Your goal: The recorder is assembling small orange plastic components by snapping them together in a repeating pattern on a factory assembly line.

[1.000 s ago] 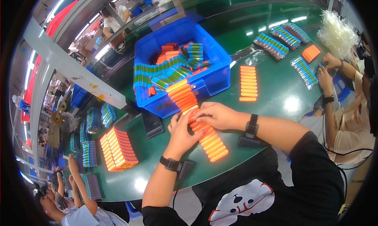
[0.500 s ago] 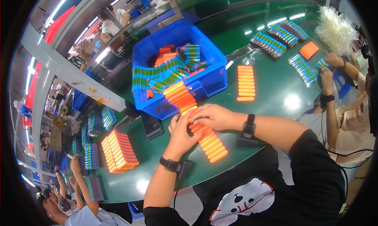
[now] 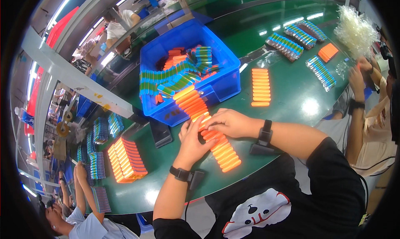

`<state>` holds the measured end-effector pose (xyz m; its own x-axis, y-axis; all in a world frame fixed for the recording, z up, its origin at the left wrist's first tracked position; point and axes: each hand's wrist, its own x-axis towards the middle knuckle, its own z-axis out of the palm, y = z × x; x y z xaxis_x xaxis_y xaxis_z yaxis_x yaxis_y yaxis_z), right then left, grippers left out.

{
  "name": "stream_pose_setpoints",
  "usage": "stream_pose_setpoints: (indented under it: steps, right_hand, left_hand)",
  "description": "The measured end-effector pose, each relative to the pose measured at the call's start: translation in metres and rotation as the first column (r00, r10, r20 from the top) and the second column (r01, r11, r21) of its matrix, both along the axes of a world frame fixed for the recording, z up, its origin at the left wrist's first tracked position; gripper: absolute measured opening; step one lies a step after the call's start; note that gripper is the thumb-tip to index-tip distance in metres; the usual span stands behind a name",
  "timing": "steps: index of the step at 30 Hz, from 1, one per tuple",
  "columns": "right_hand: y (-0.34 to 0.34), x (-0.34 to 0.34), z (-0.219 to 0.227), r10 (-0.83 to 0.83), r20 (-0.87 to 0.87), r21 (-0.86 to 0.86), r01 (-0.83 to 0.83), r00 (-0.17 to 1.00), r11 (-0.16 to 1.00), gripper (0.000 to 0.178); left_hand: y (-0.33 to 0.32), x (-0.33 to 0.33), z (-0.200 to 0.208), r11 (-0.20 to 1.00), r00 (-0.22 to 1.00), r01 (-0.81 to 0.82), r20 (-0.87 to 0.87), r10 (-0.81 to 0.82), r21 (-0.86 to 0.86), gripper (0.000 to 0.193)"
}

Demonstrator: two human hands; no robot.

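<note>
A long row of orange, round-ended sticks (image 3: 225,155) lies side by side, running from the front rim of the blue bin toward me. My left hand (image 3: 191,140) is curled round the row's middle from the left, thumb along its near side. From the right, my right hand (image 3: 229,122) has its fingers bent onto the same stretch; its fingertips are partly hidden. The blue bin (image 3: 225,87) holds loose orange sticks and strips of blue-and-green pieces (image 3: 171,78). Left of my hands stands a stacked block of orange sticks (image 3: 126,160).
Another orange row (image 3: 261,88) lies right of the bin. Wrapped blue-green packs (image 3: 285,46) and a heap of clear film (image 3: 356,30) are farther right. More packs (image 3: 97,165) lie at left, below a metal post (image 3: 83,87). Co-workers sit on both sides.
My hands stay almost in place on the row; my right hand shifts very slightly right. The right co-worker's hands draw back with a piece, and the left co-worker's hands come together.
</note>
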<state>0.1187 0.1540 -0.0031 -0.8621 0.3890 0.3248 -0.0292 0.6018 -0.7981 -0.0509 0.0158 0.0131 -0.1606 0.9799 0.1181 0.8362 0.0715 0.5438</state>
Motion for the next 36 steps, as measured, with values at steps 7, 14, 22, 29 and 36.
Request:
stream_pose_setpoints:
  steps: [7, 14, 22, 29, 36]
  right_hand:
    - [0.001, 0.005, 0.004, -0.023, -0.008, 0.026, 0.023, 1.000, 0.999, 0.018]
    - [0.005, 0.013, 0.010, -0.073, -0.019, 0.000, 0.073, 0.997, 0.997, 0.015]
    - [0.011, 0.022, 0.019, -0.156, -0.037, -0.242, 0.143, 0.987, 0.960, 0.017]
    - [0.004, 0.033, 0.028, 0.351, -0.108, -0.639, -0.335, 0.930, 0.692, 0.019]
    - [-0.004, 0.032, 0.026, 0.765, 0.174, -0.698, -0.471, 0.620, 0.540, 0.023]
  left_hand:
    - [0.000, -0.001, -0.001, 0.999, 1.000, -0.004, -0.015, 0.003, -0.052, 0.091]
    - [-0.001, -0.003, -0.001, 1.000, 1.000, 0.001, -0.025, -0.001, 0.002, 0.090]
    - [-0.005, -0.012, -0.003, 0.967, 0.957, 0.055, 0.263, -0.122, 0.249, 0.080]
    - [-0.026, -0.006, 0.005, 0.883, 0.883, 0.406, 0.150, -0.445, 0.235, 0.060]
    - [-0.016, 0.005, 0.007, 0.944, 0.898, 0.133, 0.366, -0.244, 0.302, 0.067]
